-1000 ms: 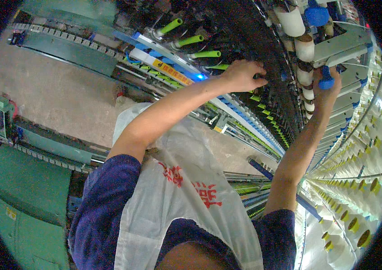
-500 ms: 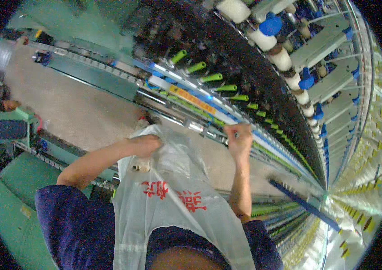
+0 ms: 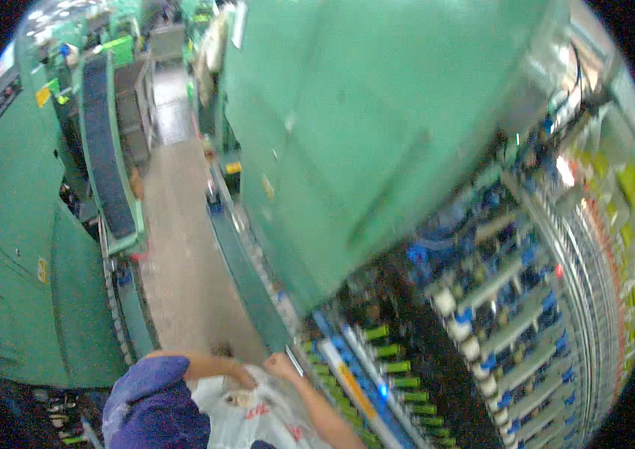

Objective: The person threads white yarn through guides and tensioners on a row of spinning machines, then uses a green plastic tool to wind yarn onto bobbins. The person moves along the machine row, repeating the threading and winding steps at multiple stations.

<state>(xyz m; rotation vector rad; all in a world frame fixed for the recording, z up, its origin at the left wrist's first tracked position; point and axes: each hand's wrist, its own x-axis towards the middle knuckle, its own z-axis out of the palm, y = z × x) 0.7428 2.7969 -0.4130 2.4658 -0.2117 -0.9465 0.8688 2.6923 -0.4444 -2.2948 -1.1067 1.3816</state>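
Head view: left hand [image 3: 241, 376] and right hand [image 3: 280, 364] near 6 o'clock by the apron [image 3: 235, 423], can't tell if open or gripping anything.

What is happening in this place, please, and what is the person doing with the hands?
A person in a white apron is in an aisle between green machines. The left hand is at the front of the apron, and the right hand is close by, near the edge of the machine on the right. Whether either holds anything is too blurred to tell. That machine has a large green cover, with bright green tubes in a row below it.
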